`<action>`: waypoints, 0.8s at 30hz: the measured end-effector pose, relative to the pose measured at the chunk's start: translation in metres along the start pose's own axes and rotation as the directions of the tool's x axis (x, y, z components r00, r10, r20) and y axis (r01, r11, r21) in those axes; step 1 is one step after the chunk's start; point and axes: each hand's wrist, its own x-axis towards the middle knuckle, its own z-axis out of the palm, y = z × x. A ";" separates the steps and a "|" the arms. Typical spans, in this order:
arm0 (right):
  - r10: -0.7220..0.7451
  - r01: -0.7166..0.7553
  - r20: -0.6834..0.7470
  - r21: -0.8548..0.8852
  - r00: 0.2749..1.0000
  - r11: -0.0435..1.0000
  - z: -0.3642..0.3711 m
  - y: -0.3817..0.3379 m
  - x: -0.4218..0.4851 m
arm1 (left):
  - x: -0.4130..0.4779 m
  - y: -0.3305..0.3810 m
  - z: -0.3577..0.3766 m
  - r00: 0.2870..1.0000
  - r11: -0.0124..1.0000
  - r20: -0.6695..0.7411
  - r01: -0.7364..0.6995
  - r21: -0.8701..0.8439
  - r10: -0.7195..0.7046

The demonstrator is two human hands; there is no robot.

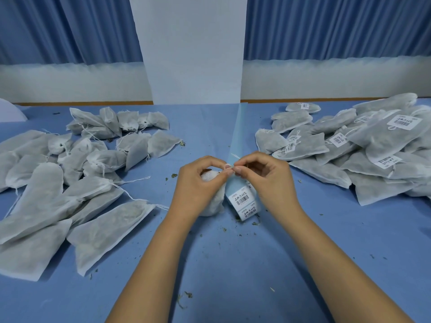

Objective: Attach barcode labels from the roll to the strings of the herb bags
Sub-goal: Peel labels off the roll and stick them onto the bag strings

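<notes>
A white herb bag (213,201) lies at the table's centre, mostly covered by my left hand (198,180). Its thin white string (235,156) sticks up between my fingertips. My left thumb and forefinger pinch the string near the bag's neck. My right hand (263,176) meets them there and pinches the same string, with a small label piece partly hidden between the fingers. The label roll (243,202) lies just under my right hand, two printed barcode labels showing on it. Its pale blue backing strip (238,127) trails away toward the far edge.
Unlabelled herb bags (70,183) with loose strings are heaped on the left. Herb bags carrying barcode labels (363,148) are piled on the right. Herb crumbs (186,296) dot the blue tablecloth (233,264). A white pillar (193,50) and blue curtains stand behind the table.
</notes>
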 end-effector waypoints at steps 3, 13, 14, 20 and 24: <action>0.042 -0.041 0.052 -0.005 0.998 0.999 0.000 -0.001 0.000 | 0.000 0.001 -0.001 1.000 0.999 -0.007 -0.005 0.043 0.005; 0.020 -0.021 -0.029 -0.035 0.999 0.999 -0.003 -0.001 0.001 | -0.006 0.004 0.001 0.995 0.979 0.063 -0.084 0.188 0.073; 0.022 -0.025 -0.051 -0.048 0.998 0.999 -0.003 -0.001 0.001 | -0.006 0.004 0.001 0.995 0.979 0.050 -0.095 0.182 0.087; 0.001 0.011 0.055 -0.222 0.998 0.975 0.003 -0.001 -0.002 | -0.004 0.006 0.000 0.978 0.983 -0.143 -0.133 0.127 0.150; -0.026 0.051 0.088 -0.302 0.996 0.952 0.005 -0.002 -0.004 | -0.003 0.006 -0.002 0.980 0.981 -0.126 -0.140 0.134 0.157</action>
